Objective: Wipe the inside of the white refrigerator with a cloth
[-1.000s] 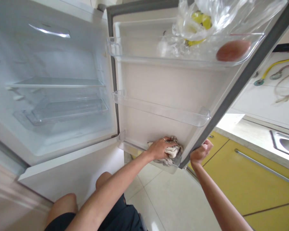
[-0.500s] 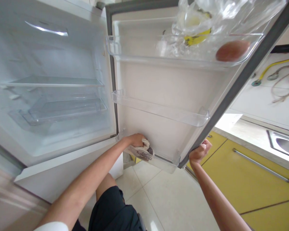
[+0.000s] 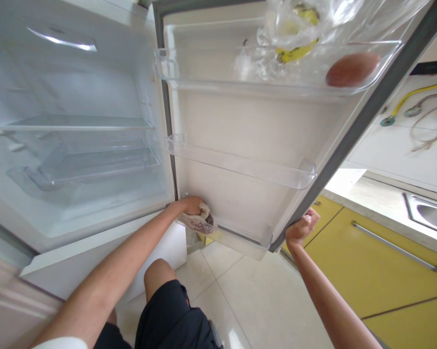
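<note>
Taking the middle of the view as the clock's centre, the person's left hand (image 3: 191, 204) is near 7 o'clock, closed on a bunched, pale cloth (image 3: 202, 224) with dark markings. The cloth is in the lowest clear bin (image 3: 242, 241) of the open refrigerator door (image 3: 236, 121), towards its hinge-side end; the left fingers are partly hidden by its folds. At 4 o'clock the right hand (image 3: 303, 228) is curled around the door's free edge, low down, near the bin's other end.

Above the cloth, the middle bin (image 3: 240, 162) spans the door. In the top bin (image 3: 211, 87), a crumpled clear plastic bag (image 3: 335, 26) lies towards 1 o'clock, with something yellow and dark-marked showing through it. A reddish-brown oval item (image 3: 352, 69) rests in the same bin at 2 o'clock.

Between 9 and 10 o'clock is the refrigerator's white interior, with a glass shelf (image 3: 76, 121) above a clear tray (image 3: 98, 162) and a lit lamp (image 3: 62, 39) at 10. At 3 o'clock a pale bench (image 3: 382, 199) holds a metal sink (image 3: 432, 212), above yellow cabinets (image 3: 385, 276). A yellow hose (image 3: 414, 94) hangs on the wall between 2 and 3. Pale floor tiles (image 3: 269, 295) lie at 5 o'clock.
</note>
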Available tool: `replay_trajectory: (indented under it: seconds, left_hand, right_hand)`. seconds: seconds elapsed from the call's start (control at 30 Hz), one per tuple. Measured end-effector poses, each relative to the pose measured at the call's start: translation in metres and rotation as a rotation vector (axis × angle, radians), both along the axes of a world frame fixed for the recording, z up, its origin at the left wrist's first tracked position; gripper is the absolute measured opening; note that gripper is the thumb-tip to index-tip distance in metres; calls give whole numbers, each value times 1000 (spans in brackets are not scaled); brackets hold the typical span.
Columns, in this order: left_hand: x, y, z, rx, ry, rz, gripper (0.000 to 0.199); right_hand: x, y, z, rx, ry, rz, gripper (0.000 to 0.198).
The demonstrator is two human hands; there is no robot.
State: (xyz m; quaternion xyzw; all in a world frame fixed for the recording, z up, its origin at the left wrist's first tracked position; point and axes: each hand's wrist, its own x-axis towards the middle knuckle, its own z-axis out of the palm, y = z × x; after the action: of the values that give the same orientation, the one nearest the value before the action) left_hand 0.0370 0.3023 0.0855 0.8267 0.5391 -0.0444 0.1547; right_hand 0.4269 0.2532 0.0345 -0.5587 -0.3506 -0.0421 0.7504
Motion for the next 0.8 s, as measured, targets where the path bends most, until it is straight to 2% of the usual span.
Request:
replay_trajectory:
  seconds: [0.17,0.3,0.6,0.8]
  left_hand:
    - [5,-3,5,-2,25,20,31]
    - [20,-7,8,-1,44,-10,30]
    - [69,-28,11,34,39,-62,29]
    - [114,-46,12,60,19,-67,25]
  right_hand:
    - [-2,0,0,6,20,-7,33]
    - [-1,2,-2,6,15,-13,29]
    - [-4,1,2,-13,8,-18,26]
    - [-6,2,5,-9,15,-22,27]
